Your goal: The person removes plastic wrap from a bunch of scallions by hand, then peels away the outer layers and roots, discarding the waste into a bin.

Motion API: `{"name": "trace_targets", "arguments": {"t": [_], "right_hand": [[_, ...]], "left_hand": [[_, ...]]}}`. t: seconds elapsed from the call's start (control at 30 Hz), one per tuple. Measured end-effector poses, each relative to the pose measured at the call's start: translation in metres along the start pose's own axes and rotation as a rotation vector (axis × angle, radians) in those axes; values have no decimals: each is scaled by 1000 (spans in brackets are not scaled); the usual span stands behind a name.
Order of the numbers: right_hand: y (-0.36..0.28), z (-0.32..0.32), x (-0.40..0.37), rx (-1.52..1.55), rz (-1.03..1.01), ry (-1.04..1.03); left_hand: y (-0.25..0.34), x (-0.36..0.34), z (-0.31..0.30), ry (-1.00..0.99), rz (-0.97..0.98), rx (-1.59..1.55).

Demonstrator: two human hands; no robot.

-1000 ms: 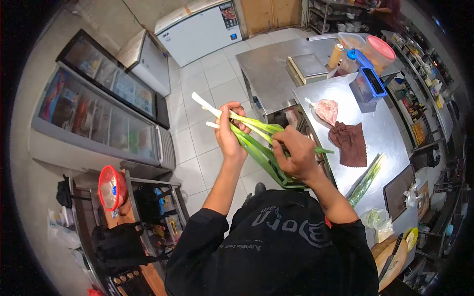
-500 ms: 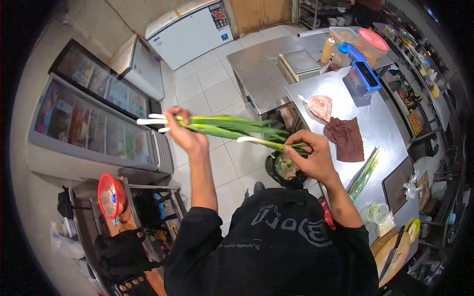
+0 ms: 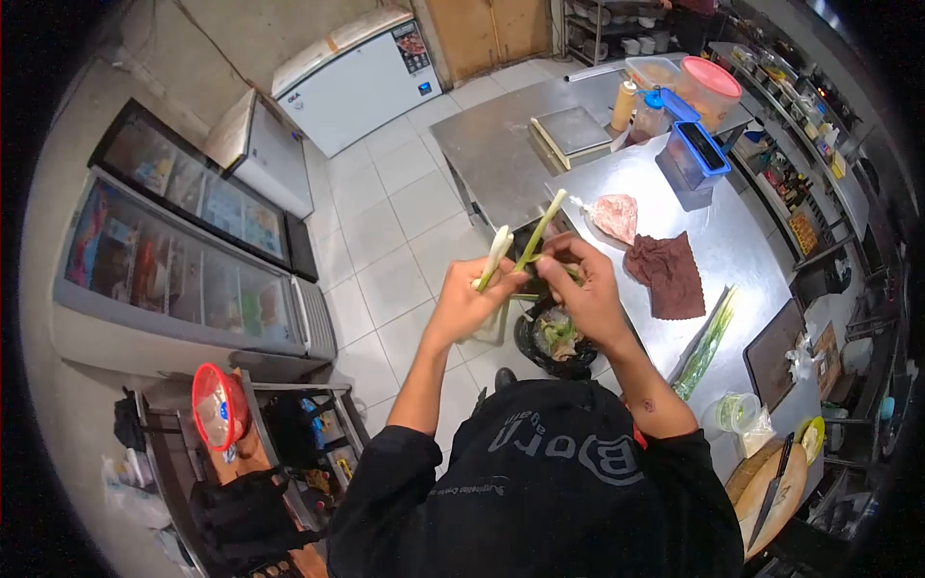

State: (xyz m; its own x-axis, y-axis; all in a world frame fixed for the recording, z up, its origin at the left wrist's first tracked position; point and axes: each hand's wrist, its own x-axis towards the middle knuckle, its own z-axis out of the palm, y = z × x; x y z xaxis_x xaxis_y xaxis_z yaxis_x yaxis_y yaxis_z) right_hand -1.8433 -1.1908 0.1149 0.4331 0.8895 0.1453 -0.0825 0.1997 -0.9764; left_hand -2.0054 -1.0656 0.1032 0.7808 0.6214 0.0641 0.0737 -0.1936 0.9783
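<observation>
My left hand point(image 3: 474, 301) is closed around several spring onions point(image 3: 498, 252), white ends pointing up and their lower parts mostly hidden or blurred. One separate green stalk point(image 3: 554, 207) rises between my hands. My right hand point(image 3: 588, 294) is closed, thumb and fingers pinched at a spring onion beside the left fingers; exactly which part is hard to make out. Below the hands sits a black-lined bin point(image 3: 525, 337) with pale and green scraps. More spring onions point(image 3: 706, 349) lie on the steel table to the right.
On the steel table point(image 3: 665, 226) are a bag of pinkish food point(image 3: 614, 217), a brown cloth point(image 3: 667, 276) and a blue-lidded container point(image 3: 696, 164). A knife point(image 3: 771, 496) rests on a round wooden board point(image 3: 785, 482). Display fridges point(image 3: 183, 265) stand left, beyond the tiled floor.
My left hand has moved right and toward me, bringing the bunch close to my right hand. The spring onions, stretched out sideways before, now stand with white ends up.
</observation>
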Motion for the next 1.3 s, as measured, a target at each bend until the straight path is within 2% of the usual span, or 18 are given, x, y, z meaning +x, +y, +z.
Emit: {"name": "trace_targets", "arguments": {"t": [0.2, 0.3, 0.37, 0.43, 0.57, 0.63, 0.7, 0.77, 0.83, 0.87, 0.9, 0.97, 1.0, 1.03, 1.17, 1.2, 1.23, 1.3], "right_hand": [[-27, -35, 6, 53, -77, 169], [-30, -49, 14, 97, -147, 237], [-37, -51, 19, 133, -289, 351], [-47, -62, 16, 201, -278, 382], [-33, -86, 15, 259, -230, 244], [-14, -78, 16, 181, -105, 179], [-23, -43, 5, 102, 186, 142], [-5, -30, 3, -97, 139, -174], [10, -17, 4, -111, 157, -274], [19, -6, 6, -85, 32, -221], [25, -3, 8, -81, 36, -214], [33, -1, 13, -21, -8, -215], [33, -1, 12, -84, 10, -253], [35, 0, 11, -78, 32, -243], [53, -10, 6, -158, 41, -76], [69, -19, 7, -221, 18, -55], [85, -27, 8, -282, -8, -40], [119, -42, 8, -327, 29, -48]], "left_hand": [[-27, -17, -19, -136, 11, 48], [-38, -24, -28, -203, -103, 82], [-48, -28, -30, -184, -154, 88], [-62, -33, -35, -174, -167, 71], [-54, -40, -40, -202, -184, -35], [-42, -39, -40, -239, -175, -61], [-37, -36, -37, -284, -162, -84], [-36, -33, -32, -374, -191, -161], [-32, -31, -28, -427, -176, -137], [-30, -30, -25, -474, -159, -119], [-29, -29, -20, -481, -165, -118], [-28, -30, -9, -429, -61, -74], [-29, -31, -6, -438, -79, -82], [-32, -29, -3, -357, -105, -53], [-39, -29, -13, -166, -215, -42], [-43, -30, -16, -71, -227, -118], [-43, -29, -17, -63, -228, -117], [-42, -27, -26, 139, -174, -396]]}}
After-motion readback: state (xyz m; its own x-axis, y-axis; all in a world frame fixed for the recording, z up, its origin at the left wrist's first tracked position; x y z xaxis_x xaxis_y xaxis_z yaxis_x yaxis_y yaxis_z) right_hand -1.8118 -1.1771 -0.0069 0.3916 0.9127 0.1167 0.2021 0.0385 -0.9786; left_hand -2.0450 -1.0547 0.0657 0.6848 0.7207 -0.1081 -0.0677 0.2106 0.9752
